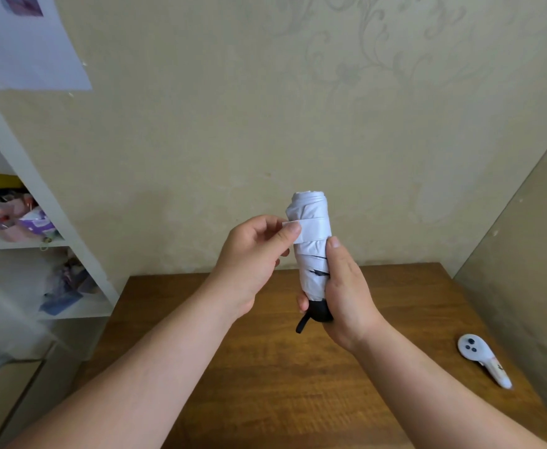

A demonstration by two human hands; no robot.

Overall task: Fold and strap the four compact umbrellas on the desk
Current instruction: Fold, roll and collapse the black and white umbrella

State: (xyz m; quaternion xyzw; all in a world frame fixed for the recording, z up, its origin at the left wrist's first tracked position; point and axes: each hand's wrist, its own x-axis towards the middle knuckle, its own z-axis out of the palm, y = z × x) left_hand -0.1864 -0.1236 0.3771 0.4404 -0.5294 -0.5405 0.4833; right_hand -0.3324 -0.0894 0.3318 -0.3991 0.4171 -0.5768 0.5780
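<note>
Umbrella (311,244) stands upright above the desk (265,367), right hand (343,293) clenched round its lower end, left hand (255,254) pinching the strap (307,226) out leftward across that long axis, ready to fasten.

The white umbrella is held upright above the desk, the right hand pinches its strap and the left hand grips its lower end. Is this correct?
Not quite: the hands are swapped. In the head view the left hand pinches the strap of the white umbrella, and the right hand grips its lower end.
</note>
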